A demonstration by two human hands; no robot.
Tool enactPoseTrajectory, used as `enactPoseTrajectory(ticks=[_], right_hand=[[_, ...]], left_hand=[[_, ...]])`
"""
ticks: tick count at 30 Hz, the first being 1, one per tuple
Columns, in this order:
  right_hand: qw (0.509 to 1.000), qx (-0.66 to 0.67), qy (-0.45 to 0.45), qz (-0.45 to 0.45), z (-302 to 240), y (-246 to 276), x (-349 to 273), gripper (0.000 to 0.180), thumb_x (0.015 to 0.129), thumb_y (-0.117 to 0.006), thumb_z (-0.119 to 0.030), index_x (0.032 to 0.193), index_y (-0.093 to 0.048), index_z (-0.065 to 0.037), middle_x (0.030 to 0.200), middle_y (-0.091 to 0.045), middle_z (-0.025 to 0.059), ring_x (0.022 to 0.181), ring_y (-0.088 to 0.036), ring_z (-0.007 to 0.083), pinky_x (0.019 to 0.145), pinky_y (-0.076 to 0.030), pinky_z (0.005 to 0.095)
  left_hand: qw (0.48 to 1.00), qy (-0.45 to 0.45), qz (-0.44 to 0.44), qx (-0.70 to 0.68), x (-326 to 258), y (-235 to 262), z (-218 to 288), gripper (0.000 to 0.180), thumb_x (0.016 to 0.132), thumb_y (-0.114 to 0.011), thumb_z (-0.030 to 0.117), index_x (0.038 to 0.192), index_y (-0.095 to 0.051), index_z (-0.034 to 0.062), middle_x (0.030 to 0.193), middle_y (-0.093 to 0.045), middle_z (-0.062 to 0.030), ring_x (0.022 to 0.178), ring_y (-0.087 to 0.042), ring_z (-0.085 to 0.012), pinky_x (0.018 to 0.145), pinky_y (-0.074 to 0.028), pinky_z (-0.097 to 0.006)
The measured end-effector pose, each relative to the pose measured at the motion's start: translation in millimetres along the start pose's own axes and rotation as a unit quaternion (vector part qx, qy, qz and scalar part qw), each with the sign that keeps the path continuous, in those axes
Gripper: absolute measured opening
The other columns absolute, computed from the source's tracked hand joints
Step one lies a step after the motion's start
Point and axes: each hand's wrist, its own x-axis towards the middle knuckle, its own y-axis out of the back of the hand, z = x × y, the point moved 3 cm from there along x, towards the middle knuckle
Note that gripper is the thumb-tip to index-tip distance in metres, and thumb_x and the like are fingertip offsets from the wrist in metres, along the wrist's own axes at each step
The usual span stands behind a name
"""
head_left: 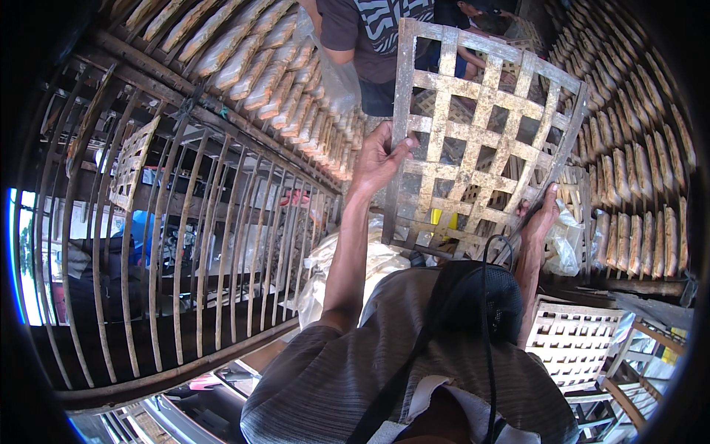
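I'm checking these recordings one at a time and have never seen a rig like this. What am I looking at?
There is no machine: these are a person's bare hands. The single picture comes from a fisheye camera on their head, looking down, so straight edges bend near the rim.

The left hand grips the left edge of a woven lattice panel; the right hand holds its right edge. It is held up, with no worktop visible beneath.

Rows of pale slabs line both sides, a slatted rack stands at left, and another person is beyond the panel.
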Motion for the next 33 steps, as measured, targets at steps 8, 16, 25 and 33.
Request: enactPoseTrajectory(ticks=[8,16,25,33], right_hand=[[1.0,-0.005,0.0,0.001,2.8,1.2,2.2,0.054,0.104,-0.059,-0.055,0.098,-0.064,-0.001,0.065,-0.059,0.0077,0.047,-0.053,0.0171,0.042,-0.046,0.0329],[0.999,0.039,-0.032,0.022,5.5,0.5,4.1,0.055,0.102,-0.062,-0.055,0.106,-0.061,-0.001,0.071,-0.061,0.0071,0.05,-0.053,0.0166,0.042,-0.045,0.0329],[0.998,0.026,-0.03,0.039,9.7,3.4,5.8,0.054,0.103,-0.061,-0.056,0.107,-0.06,-0.003,0.068,-0.056,0.0062,0.052,-0.053,0.0166,0.044,-0.045,0.0341],[0.995,0.029,-0.028,0.086,9.2,13.5,14.6,0.055,0.105,-0.054,-0.057,0.11,-0.059,-0.002,0.072,-0.057,0.0074,0.055,-0.053,0.0165,0.045,-0.043,0.0318]], left_hand=[[0.995,0.077,-0.064,0.02,-4.2,7.2,-24.9,0.016,0.097,-0.075,0.009,0.112,-0.073,0.0041,0.094,-0.072,0.0009,0.083,-0.063,-0.0027,0.071,-0.052,-0.023],[0.982,0.184,-0.049,-0.018,-7.7,3.4,-21.1,0.021,0.098,-0.075,0.014,0.115,-0.073,0.0017,0.095,-0.073,-0.0041,0.085,-0.069,-0.0087,0.074,-0.059,-0.027],[0.988,0.136,-0.065,0.018,-11.2,4.5,-35.7,0.016,0.099,-0.073,0.013,0.109,-0.072,0.0011,0.094,-0.073,-0.0045,0.08,-0.069,-0.0099,0.073,-0.059,-0.027],[0.987,0.145,-0.06,-0.039,-18.6,2.2,-45.8,0.011,0.098,-0.069,0.005,0.109,-0.072,0.0028,0.094,-0.072,-0.0029,0.075,-0.066,-0.0075,0.069,-0.054,-0.025]])
